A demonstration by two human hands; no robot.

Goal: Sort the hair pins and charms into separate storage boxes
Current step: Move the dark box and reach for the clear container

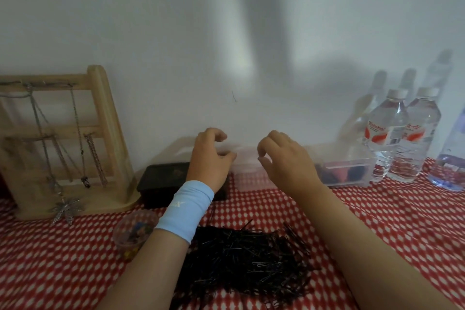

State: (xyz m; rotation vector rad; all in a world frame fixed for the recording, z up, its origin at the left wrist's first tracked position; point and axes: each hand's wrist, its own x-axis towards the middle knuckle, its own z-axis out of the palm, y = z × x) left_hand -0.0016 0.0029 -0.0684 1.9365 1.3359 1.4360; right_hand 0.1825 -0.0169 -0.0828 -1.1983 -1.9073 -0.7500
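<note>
A big heap of black hair pins (251, 257) lies on the red-and-white cloth in front of me. A small clear cup of coloured charms (133, 233) stands to its left. Against the wall sit a black box (163, 173) and a clear plastic storage box (349, 171) with dark and red items inside. My left hand (210, 158), with a light blue wristband, hovers over the clear box's left part, fingers curled. My right hand (284, 158) hovers beside it, fingers curled and apart. I see nothing held in either hand. The box's middle is hidden behind both hands.
A wooden jewellery stand (68, 143) hung with chains and a leaf pendant stands at the left. Several water bottles (402, 138) cluster at the right by the wall. The white wall rises directly behind the boxes.
</note>
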